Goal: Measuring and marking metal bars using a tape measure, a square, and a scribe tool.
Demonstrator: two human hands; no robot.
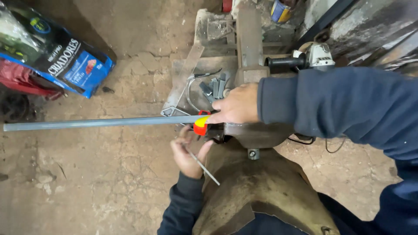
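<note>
Grey steel tube ran from frame left to centre, w/ a red-yellow tool at its near end. Right hand pinched that end; left hand curled round a thin rod. Tube prob. stiff, long, tip-heavy — best gripped nearer mid-length.

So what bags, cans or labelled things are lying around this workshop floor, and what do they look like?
Sack: upper left on the dirt floor, lying slanted; glossy black and blue plastic with white print and a small red picture.
Can: top edge, behind the metal stand; round, with a yellow and blue label, partly cut off.
No signs or screens show.
</note>
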